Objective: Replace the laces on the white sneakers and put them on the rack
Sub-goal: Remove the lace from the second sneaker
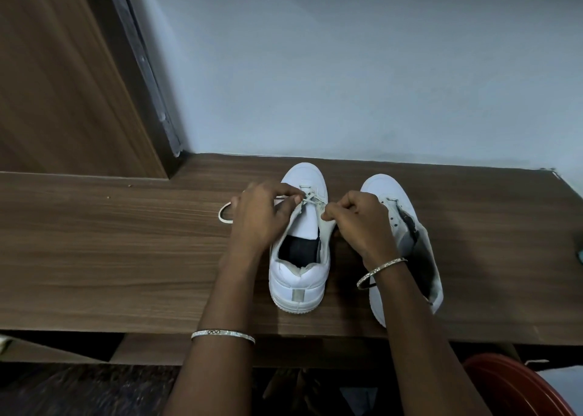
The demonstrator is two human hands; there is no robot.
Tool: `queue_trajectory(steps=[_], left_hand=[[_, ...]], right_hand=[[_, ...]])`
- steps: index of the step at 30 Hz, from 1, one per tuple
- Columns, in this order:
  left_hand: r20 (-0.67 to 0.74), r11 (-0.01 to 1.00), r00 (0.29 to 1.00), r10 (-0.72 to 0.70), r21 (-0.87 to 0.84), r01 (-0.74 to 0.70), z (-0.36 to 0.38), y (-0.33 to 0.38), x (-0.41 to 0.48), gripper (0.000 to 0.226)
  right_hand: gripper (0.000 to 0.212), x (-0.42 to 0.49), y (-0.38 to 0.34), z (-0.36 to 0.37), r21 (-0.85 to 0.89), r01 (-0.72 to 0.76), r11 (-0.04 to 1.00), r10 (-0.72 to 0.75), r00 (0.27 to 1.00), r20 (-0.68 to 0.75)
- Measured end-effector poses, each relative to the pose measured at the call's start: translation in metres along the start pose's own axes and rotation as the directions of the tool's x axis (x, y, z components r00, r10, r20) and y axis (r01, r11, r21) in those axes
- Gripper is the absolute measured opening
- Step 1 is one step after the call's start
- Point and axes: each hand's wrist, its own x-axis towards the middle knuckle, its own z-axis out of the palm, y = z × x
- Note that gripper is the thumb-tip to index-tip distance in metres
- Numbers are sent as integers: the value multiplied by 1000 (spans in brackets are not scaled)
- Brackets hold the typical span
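"White sneakers (299,280), where do they stand?"

"Both on the counter (126,251), toes toward the wall (347,68), side by side and just apart. I'm working on the left-hand one. Its mate (383,188) sits to the right, nearly bare of lace (I can make out one short bar at the lowest eyelets, no more)."

"And your grip?"

"Clamped on the lace (310,198), both sides. My left hand (262,217) pinches one strand and my right hand (356,223) pinches the other, down at the lower eyelets near the toe. The spare length lies in a loose loop (222,215) on the counter beyond my left hand."

"What could go wrong from here?"

"If I tug one strand harder than the other, the ends will come out uneven and one will run short at the top eyelets. The lace is flat, so a careless crossing could leave a twist in it. Nothing pins the shoe down, so a sharp pull might skid it toward me. The loose loop could also snag under my wrist."

"Any containers?"

"The shoe's mouth shows a dark insole and the white tongue, nothing else. A red tub (511,387) peeks in at the lower right, and I can't tell what it holds. I can't pick out the rack for certain."
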Motion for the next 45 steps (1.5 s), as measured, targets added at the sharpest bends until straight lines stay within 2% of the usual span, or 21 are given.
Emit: queue_trajectory(steps=[2,4,7,9,11,12,15,16,18,19,21,23,24,26,28,30,31,36,41,43,45], left_hand=[[-3,1000,1000,19,-2,-19,1,-2,1,12],[-34,996,999,31,82,-28,2,0,0,9],[-148,986,989,19,164,6,3,5,-1,10],[-273,999,961,-47,10,51,2,-2,2,13],[-377,959,905,-197,-268,97,0,-10,5,17],[-389,895,863,-324,-422,145,-2,-12,7,16],[-287,564,663,-691,-789,246,-9,-16,10,16],[-265,509,607,-749,-817,271,-13,-18,10,16],[-305,569,558,-772,-723,392,-20,-20,7,15],[-343,636,568,-748,-615,467,-22,-22,6,15],[-403,772,659,-635,-349,531,-21,-21,1,23],[-399,891,798,-451,-155,426,-19,-19,0,36],[-381,934,852,-358,-128,334,-18,-19,0,40],[-290,964,931,-223,-209,166,-20,-17,1,38],[-50,934,989,-139,-340,114,-22,-12,-1,33],[175,949,983,-50,-300,101,-20,-8,-5,32],[218,962,976,-26,-258,83,-17,-7,-6,32],[156,970,987,28,-242,11,-16,-12,-4,15],[132,963,991,29,-268,7,-15,-17,-4,25],[129,958,992,17,-285,21,-14,-18,-3,20],[120,957,993,-2,-289,37,-13,-19,-2,16]], right_hand=[[16,0,0,0,-4,5,1000,-5,1000,2],[15,-1,0,0,-8,10,1000,-10,1000,3],[15,-2,0,-1,3,7,1000,-7,1000,12],[14,-2,-1,-1,9,4,1000,-4,1000,15],[14,-3,-2,-1,15,0,1000,-1,1000,17],[13,-3,-2,-1,20,-3,1000,2,1000,17],[14,-3,-2,0,31,-10,999,9,1000,14],[14,-3,-2,0,28,-8,1000,8,1000,11],[14,-2,-1,1,13,-7,1000,7,1000,1],[13,-1,-1,2,8,-7,1000,7,1000,-5],[8,0,-1,6,3,17,1000,-17,1000,-23],[7,0,-3,11,-9,79,997,-79,995,-56],[11,-1,-4,14,-20,130,991,-131,989,-64],[25,-3,-3,20,-96,283,954,-287,957,-37],[34,-3,-2,26,-225,414,882,-420,907,20],[33,-2,-2,30,-319,427,846,-433,900,56],[32,-2,-3,32,-363,406,839,-411,909,65],[22,-7,-7,41,-523,383,761,-455,890,-11],[11,-7,-6,50,-551,384,741,-494,868,-58],[6,-6,-5,50,-544,375,751,-491,867,-81],[5,-6,-5,49,-458,339,822,-444,885,-140]])
